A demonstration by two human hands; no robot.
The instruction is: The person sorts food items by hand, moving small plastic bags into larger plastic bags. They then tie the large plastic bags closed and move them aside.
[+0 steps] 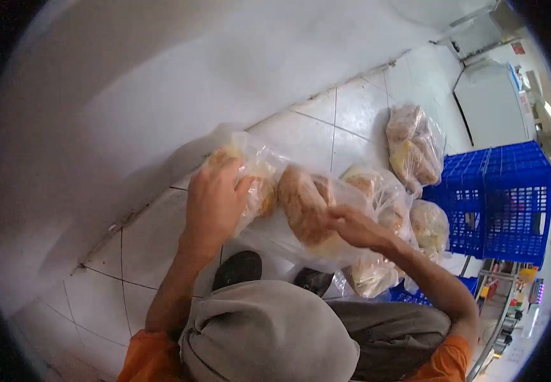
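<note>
My left hand (pixel 215 200) rests on a clear plastic bag (pixel 259 191) with yellowish-brown contents, close to the wall; its fingers are bent over the top with the thumb apart. Right of it lies a larger clear bag of brown, bread-like pieces (pixel 304 207). Over the right part of that bag is my right hand (pixel 348 224), its fingers closed together at the plastic. What exactly they pinch is too small to tell.
More filled bags (pixel 393 207) lie to the right, and another (pixel 415 143) sits further back on the tiled floor (pixel 310 130). Blue crates (pixel 498 197) stand at the right. A white wall (pixel 224 63) runs along the left and back. A white appliance (pixel 492 102) is at the upper right.
</note>
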